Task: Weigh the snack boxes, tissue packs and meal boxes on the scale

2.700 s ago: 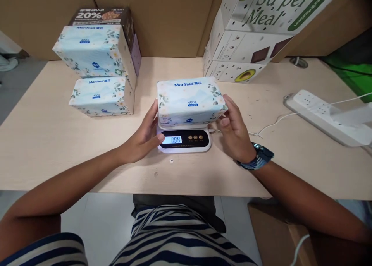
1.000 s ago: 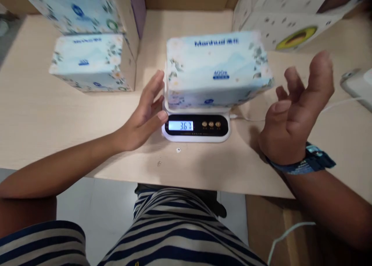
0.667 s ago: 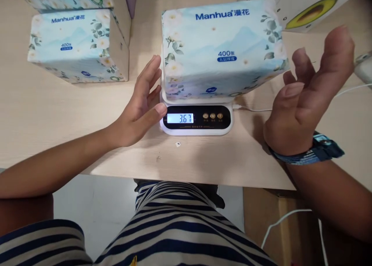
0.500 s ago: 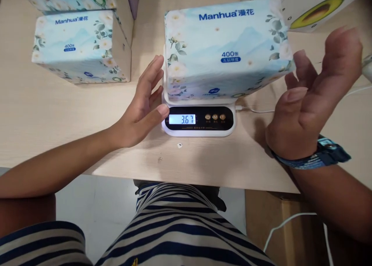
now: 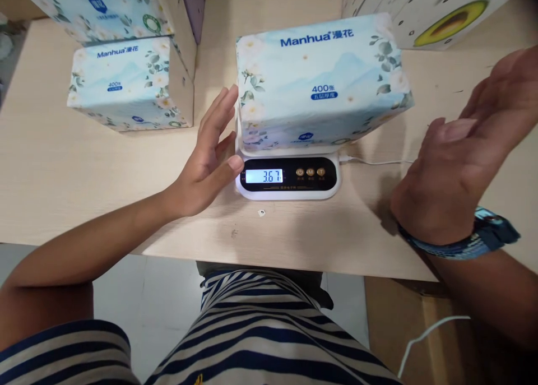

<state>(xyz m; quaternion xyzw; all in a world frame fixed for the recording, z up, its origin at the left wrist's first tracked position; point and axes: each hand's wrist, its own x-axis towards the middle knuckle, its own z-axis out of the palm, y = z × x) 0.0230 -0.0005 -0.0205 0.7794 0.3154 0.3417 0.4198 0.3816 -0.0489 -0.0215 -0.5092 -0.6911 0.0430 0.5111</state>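
A pale blue, flower-printed tissue pack [image 5: 319,77] rests on a white digital scale [image 5: 290,194], whose lit display reads 3.67. My left hand [image 5: 210,155] stands at the left side of the scale with fingers stretched out. Its thumb tip overlaps the left end of the display panel, and the fingertips come close to the pack's left side; whether they touch it I cannot tell. My right hand [image 5: 458,149], wearing a blue wrist strap, is raised to the right of the pack, apart from it. Its fingers are extended and hold nothing.
More tissue packs [image 5: 121,82] are stacked at the back left. A box with an avocado print [image 5: 451,23] stands at the back right. From the scale's right side runs a white cable [image 5: 378,162]. A tiny paper scrap [image 5: 261,212] lies before the scale on the wooden table [image 5: 311,239].
My right hand has moved right, farther from the tissue pack. My left hand keeps its place beside the scale, and the reading is unchanged. The camera view has shifted slightly.
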